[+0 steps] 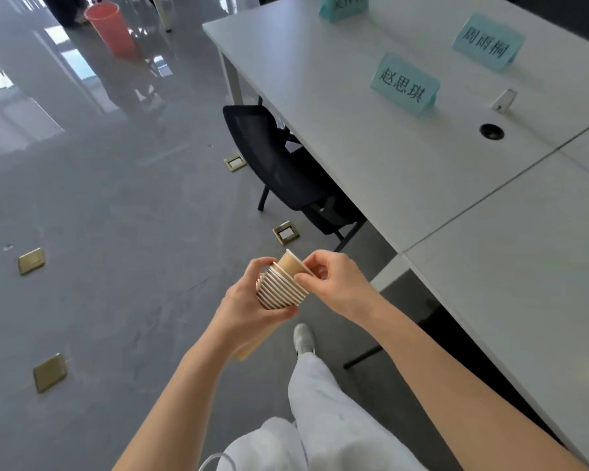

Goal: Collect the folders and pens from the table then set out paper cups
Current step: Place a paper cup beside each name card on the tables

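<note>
Our left hand [249, 300] grips the ribbed stack of paper cups [279, 288]; beside it our right hand [334, 280] pinches the smooth top cup [291, 265].

Both forearms are bare from the lower edge of the view down to the wrists, with no sleeve, watch or ring showing on the left hand [249, 300] or the right hand [334, 283]. The legs wear loose, pale white-grey trousers [323, 416] with soft creases in the cloth. One foot shows, in a light grey and white sneaker [303, 338] with a rounded toe and a white sole edge.
</note>
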`<state>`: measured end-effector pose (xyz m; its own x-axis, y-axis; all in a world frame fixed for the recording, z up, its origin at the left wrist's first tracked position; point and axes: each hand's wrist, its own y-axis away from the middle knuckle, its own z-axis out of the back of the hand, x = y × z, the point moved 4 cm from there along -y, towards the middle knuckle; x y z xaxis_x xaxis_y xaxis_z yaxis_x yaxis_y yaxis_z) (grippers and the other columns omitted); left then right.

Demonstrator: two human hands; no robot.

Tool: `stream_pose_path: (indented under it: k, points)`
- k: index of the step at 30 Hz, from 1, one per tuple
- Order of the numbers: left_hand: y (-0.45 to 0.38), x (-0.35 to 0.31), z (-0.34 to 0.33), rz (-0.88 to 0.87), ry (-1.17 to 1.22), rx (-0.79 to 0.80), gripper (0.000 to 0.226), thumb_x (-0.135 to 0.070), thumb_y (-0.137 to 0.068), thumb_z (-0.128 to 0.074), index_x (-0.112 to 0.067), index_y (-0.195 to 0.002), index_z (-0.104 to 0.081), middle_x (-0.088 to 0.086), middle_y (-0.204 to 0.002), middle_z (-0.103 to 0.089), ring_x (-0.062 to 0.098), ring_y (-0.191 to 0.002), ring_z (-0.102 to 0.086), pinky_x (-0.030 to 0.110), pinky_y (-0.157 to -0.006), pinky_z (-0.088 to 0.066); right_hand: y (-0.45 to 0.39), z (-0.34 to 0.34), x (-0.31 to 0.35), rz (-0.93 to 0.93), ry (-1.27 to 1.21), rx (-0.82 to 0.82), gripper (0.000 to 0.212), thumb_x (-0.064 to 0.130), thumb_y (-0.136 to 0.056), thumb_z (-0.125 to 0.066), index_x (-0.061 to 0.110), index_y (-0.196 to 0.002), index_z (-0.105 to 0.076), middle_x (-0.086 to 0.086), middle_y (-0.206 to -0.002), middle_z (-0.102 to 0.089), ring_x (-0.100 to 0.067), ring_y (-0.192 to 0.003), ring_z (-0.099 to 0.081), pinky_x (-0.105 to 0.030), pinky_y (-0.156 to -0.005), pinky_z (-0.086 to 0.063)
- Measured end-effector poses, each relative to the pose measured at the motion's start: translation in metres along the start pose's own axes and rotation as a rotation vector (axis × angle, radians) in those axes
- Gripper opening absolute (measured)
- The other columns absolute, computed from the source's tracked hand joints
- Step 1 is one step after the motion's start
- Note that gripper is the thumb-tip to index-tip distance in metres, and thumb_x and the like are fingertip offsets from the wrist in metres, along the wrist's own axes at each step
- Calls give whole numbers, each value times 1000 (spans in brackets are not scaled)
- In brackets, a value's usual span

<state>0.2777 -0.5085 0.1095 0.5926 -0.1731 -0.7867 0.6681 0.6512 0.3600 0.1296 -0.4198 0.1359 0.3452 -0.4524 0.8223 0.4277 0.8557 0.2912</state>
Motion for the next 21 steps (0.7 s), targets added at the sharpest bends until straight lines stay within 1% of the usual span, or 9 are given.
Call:
stream_pose_path:
  k: [3, 7, 8, 10, 12, 14, 16, 18, 21]
  points:
    - [-39, -7, 20, -11, -7, 6, 73, -41, -59, -83, -55, -118, -42, -9, -91, -66, 12, -84, -67, 42, -76, -59, -43, 13, 6, -29, -72, -43, 21, 27, -86, -69, 13, -101, -66, 4, -91, -71, -6, -86, -67, -25, -80, -56]
    - [-104, -27, 51, -35, 17, -2, 75, -38, -61, -84, -53, -121, -42, -8, -94, -65, 15, -85, -67, 43, -73, -60, -110, 37, 20, -117, -198, -116, 37, 34, -86, -69, 18, -117, -59, 6, -109, -63, -7, -100, -59, -14, -76, -46]
    - [-117, -31, 58, -39, 22, -5, 76, -39, -60, -83, -53, -122, -42, -7, -95, -64, 16, -85, -67, 43, -73, -60, -124, 40, 20, -172, -252, -117, 45, 38, -86, -69, 19, -123, -54, 5, -115, -60, -9, -105, -57, -16, -79, -46]
    - [-146, -41, 73, -55, 25, -9, 77, -40, -60, -82, -53, -123, -41, -5, -96, -64, 16, -85, -67, 43, -72, -60, -156, 44, 21, -298, -373, -73, 63, 45, -83, -69, 19, -135, -45, 0, -127, -55, -15, -115, -55, -29, -93, -49]
    - [-173, -47, 86, -66, 23, -5, 78, -40, -61, -82, -53, -125, -40, -5, -98, -64, 17, -86, -66, 43, -72, -60, -185, 44, 19, -397, -464, 4, 75, 52, -82, -68, 17, -142, -40, -3, -135, -53, -19, -121, -53, -39, -104, -46]
    - [-195, -50, 96, -71, 19, 2, 79, -42, -60, -81, -53, -126, -40, -4, -99, -63, 18, -87, -65, 43, -72, -60, -208, 43, 20, -437, -596, 95, 75, 55, -80, -67, 15, -140, -46, -2, -132, -58, -20, -120, -55, -41, -105, -46]
    - [-222, -51, 109, -72, 13, 15, 79, -43, -59, -81, -54, -125, -40, -5, -100, -62, 18, -88, -65, 43, -73, -60, -236, 42, 24, -447, -721, 130, 69, 55, -77, -70, 16, -132, -55, -3, -126, -63, -21, -119, -57, -43, -106, -44]
    - [-241, -51, 118, -81, 9, 36, 78, -40, -62, -83, -54, -125, -39, -6, -102, -62, 17, -89, -65, 40, -73, -60, -254, 43, 30, -439, -790, 109, 62, 50, -77, -72, 17, -128, -57, -4, -125, -64, -22, -121, -57, -44, -108, -42]
    - [-278, -49, 137, -90, 8, 77, 76, -35, -68, -84, -53, -125, -38, -5, -104, -59, 17, -89, -64, 37, -74, -60, -290, 46, 40, -431, -915, -13, 50, 37, -86, -69, 15, -129, -54, -7, -123, -64, -24, -119, -57, -45, -109, -41]
